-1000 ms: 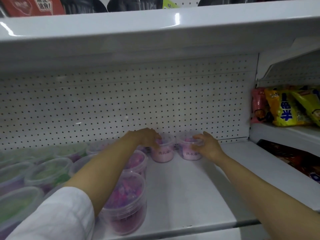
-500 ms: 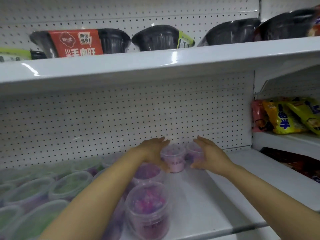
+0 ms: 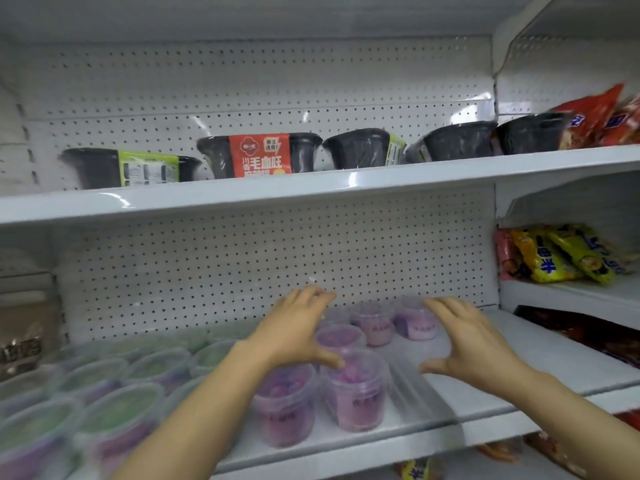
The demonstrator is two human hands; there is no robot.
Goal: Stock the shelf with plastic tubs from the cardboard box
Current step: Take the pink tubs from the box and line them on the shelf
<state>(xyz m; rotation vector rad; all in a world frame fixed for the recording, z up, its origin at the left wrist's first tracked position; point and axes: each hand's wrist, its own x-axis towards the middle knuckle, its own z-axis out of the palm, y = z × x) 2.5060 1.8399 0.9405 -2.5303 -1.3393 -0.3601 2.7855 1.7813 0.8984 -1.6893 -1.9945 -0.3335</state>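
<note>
Two clear plastic tubs with pink contents, one [image 3: 375,323] and another [image 3: 415,322], stand side by side at the back of the white shelf [image 3: 485,344]. More pink tubs [image 3: 353,389] line up in front of them toward the shelf edge. My left hand [image 3: 294,329] hovers open over the pink row, fingers spread. My right hand [image 3: 474,344] is open too, just right of the back tubs, holding nothing. Green-filled tubs [image 3: 114,407] fill the left side. The cardboard box is out of view.
The shelf above carries black bowls [image 3: 360,148] and a red-labelled one [image 3: 261,155]. Yellow snack packets [image 3: 561,256] lie in the bay to the right, dark packets [image 3: 581,332] below them. A perforated white back panel [image 3: 242,265] closes the shelf.
Both hands have let go of the two back tubs and drawn back toward me with fingers spread. The camera has tilted up, showing the upper shelf.
</note>
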